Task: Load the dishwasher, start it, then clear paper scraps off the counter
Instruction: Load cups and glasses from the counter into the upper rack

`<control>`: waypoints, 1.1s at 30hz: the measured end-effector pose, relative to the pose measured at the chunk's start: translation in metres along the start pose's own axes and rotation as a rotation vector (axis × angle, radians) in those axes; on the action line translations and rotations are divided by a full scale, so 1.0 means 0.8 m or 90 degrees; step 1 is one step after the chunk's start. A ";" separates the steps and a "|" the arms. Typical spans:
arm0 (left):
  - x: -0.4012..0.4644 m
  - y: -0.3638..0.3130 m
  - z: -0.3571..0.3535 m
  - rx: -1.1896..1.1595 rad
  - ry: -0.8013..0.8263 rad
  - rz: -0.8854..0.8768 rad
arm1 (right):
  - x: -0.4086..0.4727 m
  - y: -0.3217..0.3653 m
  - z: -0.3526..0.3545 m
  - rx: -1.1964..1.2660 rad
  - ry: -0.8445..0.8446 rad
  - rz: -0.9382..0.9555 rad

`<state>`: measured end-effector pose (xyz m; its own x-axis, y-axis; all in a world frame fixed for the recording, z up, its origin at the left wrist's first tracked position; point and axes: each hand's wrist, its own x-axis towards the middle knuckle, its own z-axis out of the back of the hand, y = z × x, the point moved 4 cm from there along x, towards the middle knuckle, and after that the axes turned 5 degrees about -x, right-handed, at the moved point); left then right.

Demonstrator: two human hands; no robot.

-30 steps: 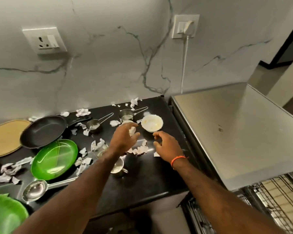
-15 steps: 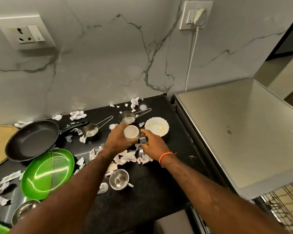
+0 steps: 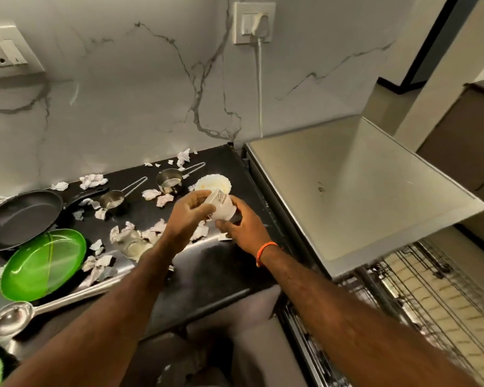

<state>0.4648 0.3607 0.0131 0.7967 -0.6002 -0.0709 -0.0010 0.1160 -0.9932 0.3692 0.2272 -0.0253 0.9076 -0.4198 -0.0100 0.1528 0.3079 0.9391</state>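
A small white ceramic cup (image 3: 221, 206) sits tipped between both hands above the black stone counter (image 3: 221, 263), near its right end. The left hand (image 3: 189, 212) curls its fingers round the cup's base, and the right hand (image 3: 242, 224) cradles the other side with bent fingers. Best to keep it tipped mouth-down for the wire dishwasher rack (image 3: 419, 297) (lower right). Torn paper scraps (image 3: 151, 195) litter the counter below a veined marble wall (image 3: 123, 93).

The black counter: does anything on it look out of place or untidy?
Yes. Crumpled paper scraps lie scattered over the counter, between the frying pan, the green plate and the steel measuring cups. They are litter among dishes. Both hands hold a small white cup, tilted.
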 end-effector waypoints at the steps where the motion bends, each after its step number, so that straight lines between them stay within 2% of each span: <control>1: -0.007 -0.003 -0.026 -0.065 0.017 0.010 | -0.016 -0.006 0.021 0.022 -0.024 0.001; 4: -0.020 -0.003 -0.092 -0.204 0.065 0.042 | -0.055 -0.021 0.077 0.045 -0.099 0.004; 6: -0.031 -0.001 -0.145 -0.215 0.093 0.043 | -0.088 -0.036 0.123 0.046 -0.169 0.000; 12: -0.055 0.011 -0.295 -0.005 0.143 -0.066 | -0.196 -0.102 0.246 0.036 -0.376 -0.086; 15: -0.065 0.026 -0.380 0.109 0.231 -0.102 | -0.257 -0.153 0.304 0.020 -0.455 -0.171; 18: -0.080 0.043 -0.467 0.166 0.366 -0.111 | -0.319 -0.211 0.352 -0.048 -0.518 -0.255; 21: -0.096 0.069 -0.552 0.169 0.539 -0.019 | -0.383 -0.268 0.387 -0.100 -0.557 -0.362; 25: -0.116 0.119 -0.638 0.172 0.703 0.102 | -0.447 -0.337 0.406 -0.147 -0.575 -0.491; 28: -0.127 0.169 -0.682 0.227 0.765 0.164 | -0.469 -0.384 0.399 -0.141 -0.555 -0.549; 33: -0.134 0.260 -0.731 0.283 0.796 0.340 | -0.472 -0.454 0.387 -0.166 -0.502 -0.610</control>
<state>0.0253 -0.0136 -0.2393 -0.2853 -0.6699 -0.6854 0.2466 0.6398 -0.7279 -0.1496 0.0097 -0.2561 -0.0731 -0.9321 -0.3549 0.7707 -0.2786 0.5731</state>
